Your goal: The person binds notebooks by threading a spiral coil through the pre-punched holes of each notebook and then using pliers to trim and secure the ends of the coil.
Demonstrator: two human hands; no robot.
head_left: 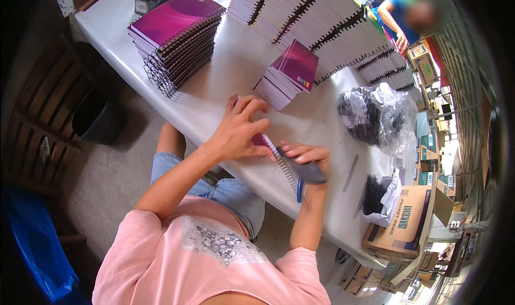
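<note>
My left hand (244, 125) is closed around a small purple-covered notebook (260, 140), held nearly edge-on at the table's near edge. From the notebook's side a dark spiral binding coil (288, 170) runs on toward my right forearm. My right hand (308, 154) lies at the coil, fingers bent over a dark flat piece (308, 171) whose kind I cannot make out. Below it shows a narrow blue item (300, 190), partly hidden by the wrist. Just beyond my hands stands a short stack of purple-covered notebooks (295, 66) with no coils visible.
Spiral-bound purple notebooks (179, 18) are piled at the left; long rows of bound notebooks (306, 21) fill the back. At right lie plastic-wrapped black coils (375, 112), a loose coil (351, 173), more coils (373, 195) and a cardboard box (399, 219). Another person (394, 21) is behind.
</note>
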